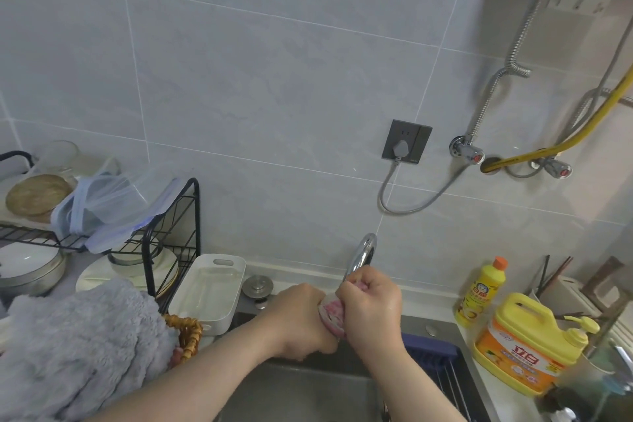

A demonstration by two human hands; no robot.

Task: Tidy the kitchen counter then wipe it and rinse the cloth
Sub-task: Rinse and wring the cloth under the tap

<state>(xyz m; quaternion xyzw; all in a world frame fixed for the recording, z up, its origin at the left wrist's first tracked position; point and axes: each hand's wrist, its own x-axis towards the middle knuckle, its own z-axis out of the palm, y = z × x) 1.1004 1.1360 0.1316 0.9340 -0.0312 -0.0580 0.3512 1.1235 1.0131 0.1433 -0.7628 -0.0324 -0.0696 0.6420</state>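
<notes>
Left hand (301, 315), right hand (371, 305) clench pink cloth (330, 313) under faucet (363, 253) over steel sink (308, 387); grey tiled wall (239, 79) behind.

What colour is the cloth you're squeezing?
The cloth is pink with some white, best seen in the head view.

faucet (363, 252): glossy chrome metal
sink (308, 387): brushed steel, matt
cloth (330, 313): pink fabric
wall tiles (257, 79): smooth, glossy
towel (78, 346): fluffy grey

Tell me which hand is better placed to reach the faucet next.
Right, likely: the right hand grips the cloth directly beneath the faucet, while the left hand holds its lower end, farther away.
</notes>
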